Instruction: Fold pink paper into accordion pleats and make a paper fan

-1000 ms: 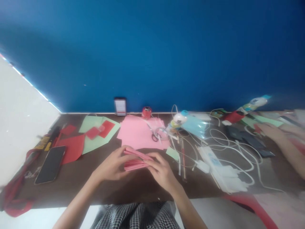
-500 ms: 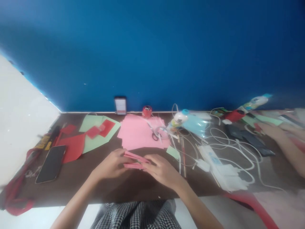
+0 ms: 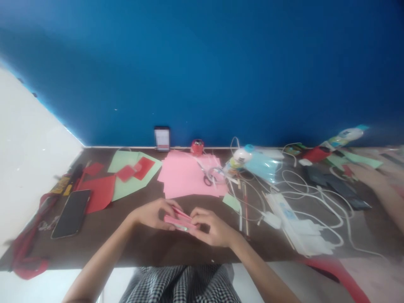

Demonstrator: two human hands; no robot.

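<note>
At desk edge | left hand, right hand pinch folded pink paper | folds partly hidden

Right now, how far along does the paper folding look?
Partly done: the pink paper is already folded into a narrow strip. The left hand and right hand both pinch it above the table. A stack of flat pink sheets and scissors lie beyond, untouched.
</note>
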